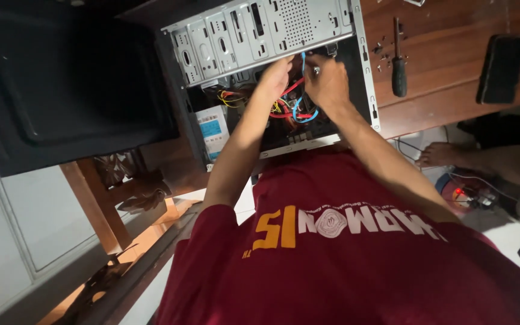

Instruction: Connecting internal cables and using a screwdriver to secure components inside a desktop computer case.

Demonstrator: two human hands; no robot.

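a: nearest the camera is the person's red t-shirt [344, 253], with both bare arms reaching up from it into the open computer case [272, 36] on the wooden bench [446, 54].

b: and the hands?

a: the left hand [275, 75] is down among the wiring, fingers curled narrow around the bundle of red and yellow wires [236, 96]. whether it truly grips them cannot be told. the right hand [326, 78] is pinched shut on the blue cable [301, 90], which loops down from its fingers just under the grey metal drive cage.

b: how would that cable handle?

a: it looks light, thin and floppy, so it should bend rather than push. the person would likely do best to hold it close to the plug end, on the connector body and not the soft run, since pulling on the wire itself could strain the joint. the case edges look like bare sheet metal, probably sharp on the wrists.

b: anything else about?

a: a black-handled screwdriver [398, 66] lies on the bench right of the case, small screws [383, 51] scattered just beside it, and a dark phone [501, 69] farther right. another person's bare foot [440, 155] rests on the floor below.
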